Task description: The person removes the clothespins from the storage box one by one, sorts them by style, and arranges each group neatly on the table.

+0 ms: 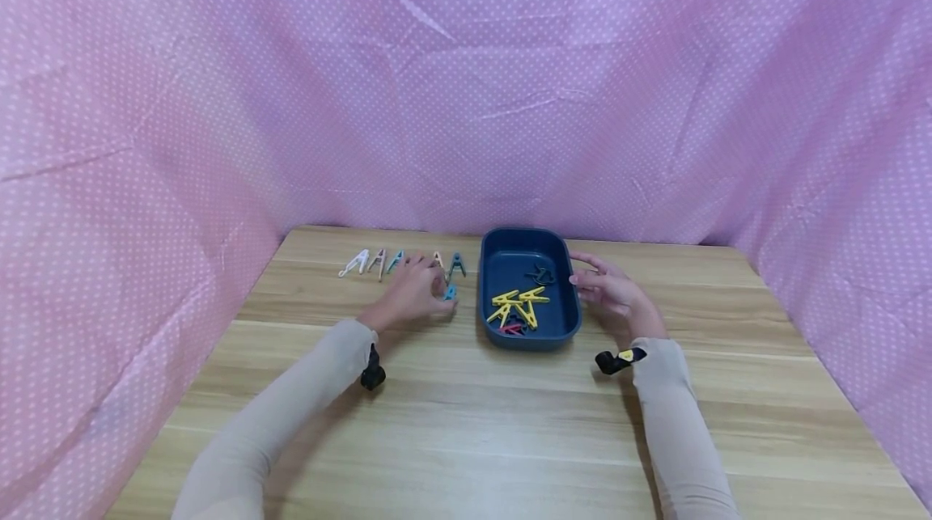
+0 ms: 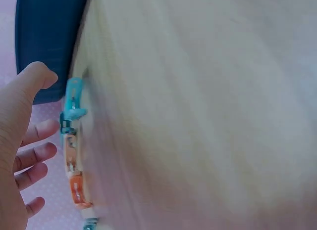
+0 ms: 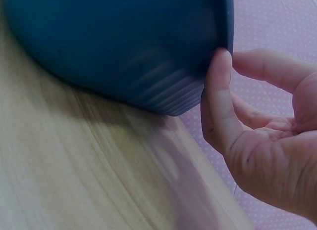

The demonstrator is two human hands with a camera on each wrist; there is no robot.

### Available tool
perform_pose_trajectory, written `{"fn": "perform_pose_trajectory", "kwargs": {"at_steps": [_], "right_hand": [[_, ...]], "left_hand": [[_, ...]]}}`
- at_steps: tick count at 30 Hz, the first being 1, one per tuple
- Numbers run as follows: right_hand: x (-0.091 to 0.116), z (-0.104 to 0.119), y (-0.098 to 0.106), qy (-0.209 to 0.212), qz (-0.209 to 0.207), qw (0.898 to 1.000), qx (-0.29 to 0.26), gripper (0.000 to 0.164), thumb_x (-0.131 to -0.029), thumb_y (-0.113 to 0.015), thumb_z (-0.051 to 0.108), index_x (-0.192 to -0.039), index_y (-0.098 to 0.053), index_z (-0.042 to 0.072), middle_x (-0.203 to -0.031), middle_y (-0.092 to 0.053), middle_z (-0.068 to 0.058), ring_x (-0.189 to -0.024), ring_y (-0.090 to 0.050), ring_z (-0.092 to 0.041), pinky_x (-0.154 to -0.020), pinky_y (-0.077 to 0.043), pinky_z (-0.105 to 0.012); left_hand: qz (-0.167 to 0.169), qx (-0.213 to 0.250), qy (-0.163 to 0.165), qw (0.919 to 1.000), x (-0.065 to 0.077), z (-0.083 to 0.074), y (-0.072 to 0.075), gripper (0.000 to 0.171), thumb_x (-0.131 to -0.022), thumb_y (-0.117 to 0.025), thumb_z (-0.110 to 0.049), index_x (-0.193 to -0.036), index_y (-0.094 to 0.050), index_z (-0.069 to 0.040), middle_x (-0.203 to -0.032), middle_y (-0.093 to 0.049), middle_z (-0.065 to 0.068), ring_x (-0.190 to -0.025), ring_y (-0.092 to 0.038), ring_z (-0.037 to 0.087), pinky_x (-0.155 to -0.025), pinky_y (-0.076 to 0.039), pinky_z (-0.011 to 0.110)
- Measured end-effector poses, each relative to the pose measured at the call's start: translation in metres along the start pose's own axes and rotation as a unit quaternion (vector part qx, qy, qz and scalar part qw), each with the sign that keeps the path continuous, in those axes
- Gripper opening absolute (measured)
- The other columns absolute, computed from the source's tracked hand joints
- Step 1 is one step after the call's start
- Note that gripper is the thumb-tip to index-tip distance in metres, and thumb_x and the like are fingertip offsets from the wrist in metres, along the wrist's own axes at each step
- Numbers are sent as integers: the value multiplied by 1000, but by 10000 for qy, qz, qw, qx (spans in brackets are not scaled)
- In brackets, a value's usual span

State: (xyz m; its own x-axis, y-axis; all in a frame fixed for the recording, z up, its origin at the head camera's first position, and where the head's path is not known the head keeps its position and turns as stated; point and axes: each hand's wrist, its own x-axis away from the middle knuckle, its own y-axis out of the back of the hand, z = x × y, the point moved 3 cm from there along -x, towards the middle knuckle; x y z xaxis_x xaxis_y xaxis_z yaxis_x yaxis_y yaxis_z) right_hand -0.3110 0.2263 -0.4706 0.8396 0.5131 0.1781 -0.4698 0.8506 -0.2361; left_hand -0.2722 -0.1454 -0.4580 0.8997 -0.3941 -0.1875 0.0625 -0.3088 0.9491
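My left hand (image 1: 417, 287) hovers over a row of clothespins, its thumb and fingers spread apart in the left wrist view. Between them and nearest stands a light blue clothespin (image 1: 450, 293); whether a finger touches it, I cannot tell. An orange clothespin (image 2: 77, 189) is hidden by the hand in the head view. My right hand (image 1: 613, 290) rests its thumb and fingertips against the right side of a dark blue bin (image 1: 530, 344). Inside the bin lie several yellow clothespins (image 1: 534, 294), a red clothespin (image 1: 512, 329) and dark green clothespins (image 1: 541, 275).
Along the back left of the wooden table (image 1: 510, 439) stand a white clothespin (image 1: 355, 263), a brownish clothespin (image 1: 378, 263), a teal clothespin (image 1: 395, 261), a peach clothespin (image 1: 438, 259) and a dark green clothespin (image 1: 456, 264). A pink dotted cloth (image 1: 510, 99) hangs behind and on both sides.
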Motion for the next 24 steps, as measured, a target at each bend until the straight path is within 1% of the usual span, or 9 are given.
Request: {"fn": "perform_pose_trajectory", "kwargs": {"at_steps": [2,4,6,9,12,15,18,21,24], "right_hand": [[0,0,0,8,21,10000,18,62,-104,-45,-5,-159,-18,3,-101,-72,5,-94,-68,-5,-84,-55,-22],[0,0,1,15,24,10000,25,61,-104,-45,-4,-158,-19,3,-101,-72,5,-94,-68,-5,-85,-55,-23],[0,0,0,21,22,10000,46,62,-104,-46,-4,-159,-19,3,-102,-72,6,-95,-68,-5,-85,-55,-22],[0,0,0,33,26,10000,49,63,-103,-47,-3,-159,-19,3,-104,-71,6,-96,-68,-6,-85,-55,-23],[0,0,0,37,-37,10000,71,62,-103,-49,-3,-158,-22,4,-105,-71,5,-96,-68,-6,-85,-56,-23],[-1,0,0,28,-62,10000,60,61,-103,-48,-4,-158,-24,5,-103,-72,5,-94,-68,-6,-83,-56,-23],[-1,0,0,-12,-68,10000,49,61,-103,-47,-5,-158,-22,5,-101,-72,5,-92,-68,-6,-81,-56,-22],[-1,0,0,-35,-73,9999,74,63,-103,-47,-4,-159,-19,4,-101,-71,5,-91,-67,-5,-81,-55,-22],[0,-1,0,-31,-52,9999,97,64,-103,-47,-4,-160,-18,4,-103,-71,5,-92,-67,-6,-82,-55,-22]], "left_hand": [[-93,40,-70,9999,-4,-4,4,35,-83,-79,-48,-92,-71,-15,-106,-64,2,-105,-51,25,-97,-40,49],[-211,137,-124,9996,-8,-10,8,35,-84,-79,-43,-102,-73,-13,-112,-65,4,-108,-52,26,-99,-40,51],[-341,256,-188,9989,-13,-16,13,39,-85,-79,-39,-111,-72,-11,-118,-66,7,-115,-54,28,-105,-39,54],[-495,273,-333,9978,-22,-29,17,44,-86,-78,-39,-121,-70,-12,-125,-66,7,-120,-54,29,-107,-39,55],[-450,277,-512,9973,-32,-43,21,47,-87,-78,-41,-125,-69,-15,-128,-64,5,-119,-52,26,-105,-41,51],[-237,293,-731,9966,-41,-58,22,48,-86,-79,-43,-126,-69,-16,-127,-63,5,-112,-49,23,-101,-42,46],[91,259,-929,9953,-50,-70,21,48,-85,-80,-43,-124,-71,-16,-127,-64,5,-108,-48,23,-98,-42,43],[482,150,-1037,9933,-59,-78,15,47,-85,-80,-43,-123,-73,-16,-126,-65,4,-110,-49,23,-98,-42,43],[826,129,-1102,9904,-65,-82,6,46,-85,-81,-42,-123,-73,-16,-127,-65,3,-114,-49,22,-101,-44,42]]}}
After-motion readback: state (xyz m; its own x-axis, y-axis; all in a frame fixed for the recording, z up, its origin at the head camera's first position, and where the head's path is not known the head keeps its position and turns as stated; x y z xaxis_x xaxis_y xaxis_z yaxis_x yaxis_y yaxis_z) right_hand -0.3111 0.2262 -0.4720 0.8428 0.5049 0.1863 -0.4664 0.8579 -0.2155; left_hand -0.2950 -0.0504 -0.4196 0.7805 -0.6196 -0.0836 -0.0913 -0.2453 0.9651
